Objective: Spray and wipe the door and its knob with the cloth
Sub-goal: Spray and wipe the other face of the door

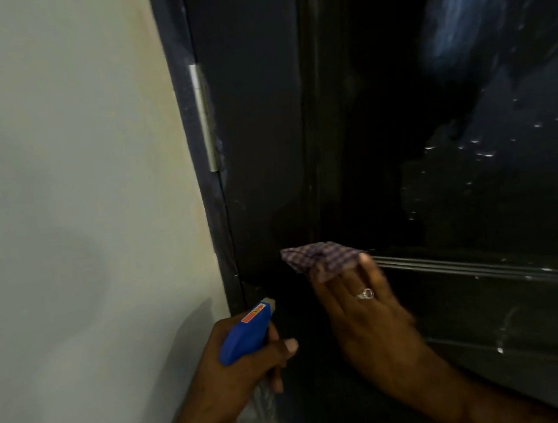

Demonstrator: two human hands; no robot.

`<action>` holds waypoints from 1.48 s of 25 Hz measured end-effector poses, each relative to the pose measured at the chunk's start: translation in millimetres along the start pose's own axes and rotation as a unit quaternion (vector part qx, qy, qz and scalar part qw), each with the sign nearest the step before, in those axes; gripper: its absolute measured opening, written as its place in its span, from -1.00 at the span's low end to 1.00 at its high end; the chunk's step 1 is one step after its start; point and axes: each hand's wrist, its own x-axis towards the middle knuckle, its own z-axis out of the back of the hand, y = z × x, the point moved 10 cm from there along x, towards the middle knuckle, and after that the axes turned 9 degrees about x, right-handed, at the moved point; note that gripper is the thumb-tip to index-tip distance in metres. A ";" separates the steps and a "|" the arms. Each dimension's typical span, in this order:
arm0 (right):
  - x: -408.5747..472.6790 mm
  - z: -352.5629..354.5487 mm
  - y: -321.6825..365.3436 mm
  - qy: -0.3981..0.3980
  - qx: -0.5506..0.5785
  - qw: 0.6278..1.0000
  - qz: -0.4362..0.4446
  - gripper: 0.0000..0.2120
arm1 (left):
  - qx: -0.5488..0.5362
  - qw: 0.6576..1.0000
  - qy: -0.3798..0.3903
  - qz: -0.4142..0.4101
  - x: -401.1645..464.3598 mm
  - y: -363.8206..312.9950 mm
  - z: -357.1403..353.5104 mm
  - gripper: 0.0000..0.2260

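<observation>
A pale wall (63, 199) fills the left side; beside it stands the dark door (403, 163), its surface beaded with wet droplets toward the right and a smeared bluish sheen at the upper right. A dark frame (188, 117) runs between wall and door, carrying a silver hinge (205, 115). The right hand (368, 319), a ring (365, 294) on one finger, lies flat with straight fingers pressing a purple checked cloth (320, 258) against the door, just above a horizontal moulding. The left hand (238, 363) has its grip clamped round a blue-headed spray bottle (245, 332), nozzle toward the door's hinge edge. The knob is not visible
</observation>
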 end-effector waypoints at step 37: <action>3.0 26.2 -3.3 -0.091 0.217 0.954 -0.188 -0.34 | 0.048 0.996 -0.068 0.044 15.9 3.6 -9.2 -0.67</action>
